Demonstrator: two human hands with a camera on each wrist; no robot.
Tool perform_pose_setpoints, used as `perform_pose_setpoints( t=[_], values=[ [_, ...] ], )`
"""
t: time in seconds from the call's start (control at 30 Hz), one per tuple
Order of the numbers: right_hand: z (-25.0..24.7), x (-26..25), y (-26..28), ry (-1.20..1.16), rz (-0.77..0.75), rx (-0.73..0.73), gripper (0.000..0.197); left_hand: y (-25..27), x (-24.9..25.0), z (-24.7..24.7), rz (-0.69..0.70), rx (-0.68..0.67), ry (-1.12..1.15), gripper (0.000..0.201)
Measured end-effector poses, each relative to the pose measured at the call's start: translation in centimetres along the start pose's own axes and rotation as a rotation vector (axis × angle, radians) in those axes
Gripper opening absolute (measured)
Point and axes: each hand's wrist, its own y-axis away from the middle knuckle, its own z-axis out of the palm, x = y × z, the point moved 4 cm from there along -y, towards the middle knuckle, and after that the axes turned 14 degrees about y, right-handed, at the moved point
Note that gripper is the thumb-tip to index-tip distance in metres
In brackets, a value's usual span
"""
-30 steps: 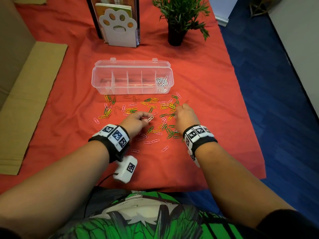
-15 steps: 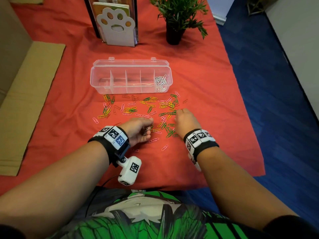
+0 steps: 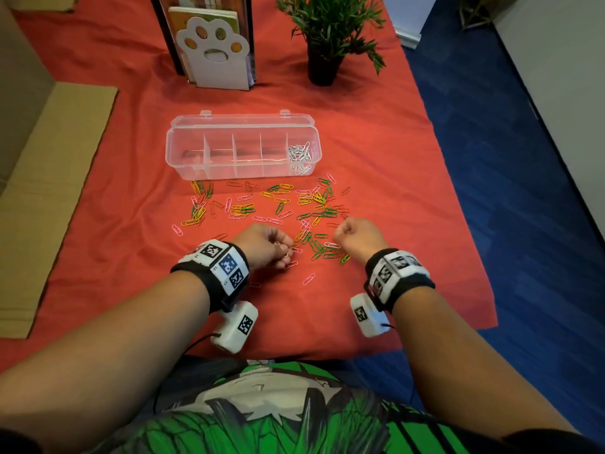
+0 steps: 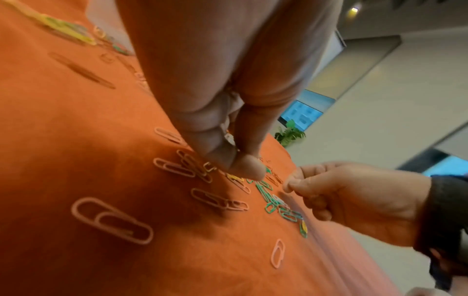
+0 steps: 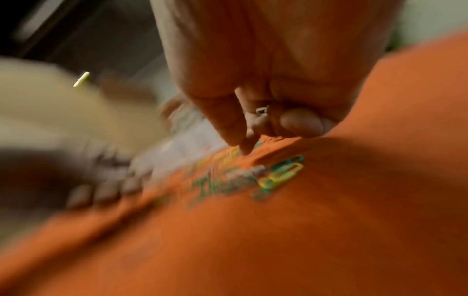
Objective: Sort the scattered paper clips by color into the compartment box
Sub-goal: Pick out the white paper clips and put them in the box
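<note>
The clear compartment box (image 3: pixel 171 149) stands open on the red cloth, with white clips (image 3: pixel 300 154) in its rightmost compartment. Green, yellow, pink and red paper clips (image 3: pixel 307 204) lie scattered in front of it. My left hand (image 3: pixel 284 253) is curled at the pile's near edge and pinches a few white clips (image 4: pixel 228 137) between thumb and fingers. My right hand (image 3: pixel 342 229) is a loose fist at the pile's right side, and a white clip (image 5: pixel 262 110) shows inside its curled fingers. Pink clips (image 4: pixel 111 219) lie below my left hand (image 4: pixel 243 168); green ones (image 5: pixel 281 176) lie under my right hand (image 5: pixel 249 144).
A paw-shaped white book stand (image 3: pixel 214 54) and a potted plant (image 3: pixel 327 31) stand at the back of the table. Flat cardboard (image 3: pixel 42 191) lies at the left. The cloth's right edge (image 3: pixel 458 208) drops to blue floor. The right wrist view is blurred.
Both hands have drawn back from the pile toward my body. The right hand has lifted off the clips and curled into a fist. The left hand keeps its pinch.
</note>
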Motion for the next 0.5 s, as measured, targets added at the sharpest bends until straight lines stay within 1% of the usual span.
perform_pose_setpoints(
  t=[0.03,0.1,0.13,0.2,0.23,0.27,0.3,0.33,0.4,0.5],
  values=[
    [0.3,-0.2,0.3,0.123,-0.052,0.032,0.026,-0.1,0.1,0.2,0.009,0.013,-0.057,0.031],
    [1.1,-0.3,0.9,0.213,-0.12,0.05,0.019,-0.3,0.2,0.5,0.008,0.036,-0.146,0.037],
    [1.6,-0.2,1.2,0.243,-0.133,0.025,0.019,-0.4,0.2,0.7,-0.004,0.037,-0.17,0.038],
    [2.4,0.2,1.7,0.307,-0.14,-0.071,0.022,-0.4,0.3,1.1,-0.034,0.024,-0.171,0.038],
    [2.5,0.2,1.9,0.325,-0.142,-0.096,0.019,-0.3,0.4,1.3,-0.045,0.02,-0.164,0.037],
    [2.3,0.2,2.0,0.321,-0.144,-0.09,0.014,-0.3,0.5,1.4,-0.053,0.021,-0.155,0.036],
    [2.0,0.2,2.0,0.303,-0.139,-0.065,0.011,-0.3,0.5,1.4,-0.055,0.025,-0.153,0.036],
    [1.6,0.1,1.9,0.286,-0.142,-0.024,0.012,-0.3,0.5,1.4,-0.05,0.029,-0.161,0.037],
    [1.0,-0.2,1.9,0.329,-0.17,0.022,0.012,-0.3,0.6,1.3,-0.016,0.034,-0.206,0.039],
    [1.3,-1.4,2.3,0.538,-0.267,0.017,0.024,0.0,1.4,1.4,0.109,0.034,-0.349,0.039]
  ],
)
